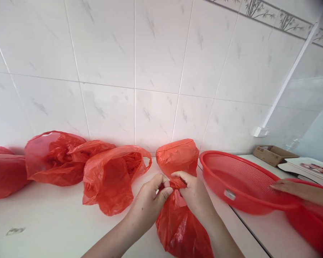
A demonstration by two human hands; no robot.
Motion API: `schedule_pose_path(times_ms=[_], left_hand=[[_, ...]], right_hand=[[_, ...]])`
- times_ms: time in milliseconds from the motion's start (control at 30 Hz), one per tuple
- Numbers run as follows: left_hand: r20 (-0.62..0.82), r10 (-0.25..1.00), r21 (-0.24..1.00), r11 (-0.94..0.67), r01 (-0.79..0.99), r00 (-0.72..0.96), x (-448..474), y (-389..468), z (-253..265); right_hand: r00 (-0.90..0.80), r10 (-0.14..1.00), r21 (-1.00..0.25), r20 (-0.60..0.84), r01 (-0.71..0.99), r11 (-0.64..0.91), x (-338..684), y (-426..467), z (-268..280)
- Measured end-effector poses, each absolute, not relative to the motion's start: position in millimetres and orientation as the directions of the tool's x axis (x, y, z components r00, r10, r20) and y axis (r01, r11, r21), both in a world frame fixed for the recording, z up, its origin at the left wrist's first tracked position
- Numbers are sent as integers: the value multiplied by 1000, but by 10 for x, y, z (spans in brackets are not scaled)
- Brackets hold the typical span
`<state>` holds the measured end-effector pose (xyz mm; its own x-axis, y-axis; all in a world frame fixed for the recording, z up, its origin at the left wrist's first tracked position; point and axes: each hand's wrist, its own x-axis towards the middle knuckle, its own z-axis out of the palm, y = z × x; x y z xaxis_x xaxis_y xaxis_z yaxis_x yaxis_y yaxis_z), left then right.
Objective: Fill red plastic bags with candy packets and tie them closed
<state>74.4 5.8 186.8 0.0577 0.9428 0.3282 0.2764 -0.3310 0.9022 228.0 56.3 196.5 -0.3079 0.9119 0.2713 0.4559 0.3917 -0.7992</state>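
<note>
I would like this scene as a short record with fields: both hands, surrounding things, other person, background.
Left grip: pinches gathered plastic of a red plastic bag
Right grip: holds the same gathered plastic
To the left: more red plastic bags on a white table
To the right: red plastic basket, cardboard box beyond
Other person's hand: at the basket's right end
Background: white tiled wall

The white surface (56,222) has a grey mark (15,231) at left and a dark seam (247,230) at right. Red bags (110,186) rest along its left and middle; a red basket (242,179) and an open box (275,154) stand on the right.
</note>
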Motion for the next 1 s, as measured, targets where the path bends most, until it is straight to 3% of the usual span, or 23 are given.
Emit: schedule_pose_path(times_ms=[200,300,367,467,533,633,733,867,1000], left_hand=[[369,929,815,-338,470,28,679,43,1847],[453,888,739,-424,524,80,643,-25,1849],[471,875,698,-448,559,113,623,-107,1836],[428,876,670,-474,571,224,577,-258,1770],[392,823,657,-563,502,411,526,-351,1719],[296,736,703,-600,383,610,447,-450,1719],[233,828,815,-452,362,509,448,-471,1796],[324,925,850,-377,367,198,644,-326,1720],[266,945,802,-326,500,189,819,-73,1408]], right_hand=[[-578,793,-969,192,18,248,2440,540,2044],[-569,814,-993,117,-89,80,2494,600,1989],[-461,879,-991,121,-10,131,2499,701,1909],[-175,950,-923,259,246,297,2514,932,1743],[-19,947,-885,320,350,306,2553,1099,1610],[31,950,-873,310,405,271,2631,1282,1439],[-7,957,-863,290,431,265,2676,1328,1403],[-5,943,-843,333,446,300,2677,1211,1588],[12,925,-787,380,530,316,2716,1074,1776]])
